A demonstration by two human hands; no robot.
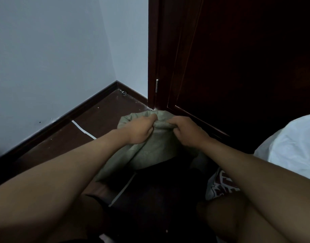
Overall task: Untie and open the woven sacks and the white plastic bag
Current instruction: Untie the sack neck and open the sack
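Observation:
A grey-green woven sack (150, 153) stands on the dark floor in front of me, its top bunched together. My left hand (139, 129) grips the gathered top from the left, fingers curled into the fabric. My right hand (187, 131) grips the same bunched edge from the right, close beside the left. A white plastic bag (291, 146) bulges at the right edge. Below my right forearm shows part of a white sack with dark red print (222, 185). Any tie on the green sack is hidden by my hands.
A dark wooden door (238, 58) stands right behind the sack, with a pale wall (54, 58) and dark skirting at the left. A white strip (83, 129) lies on the wooden floor to the left. My knees fill the bottom of the view.

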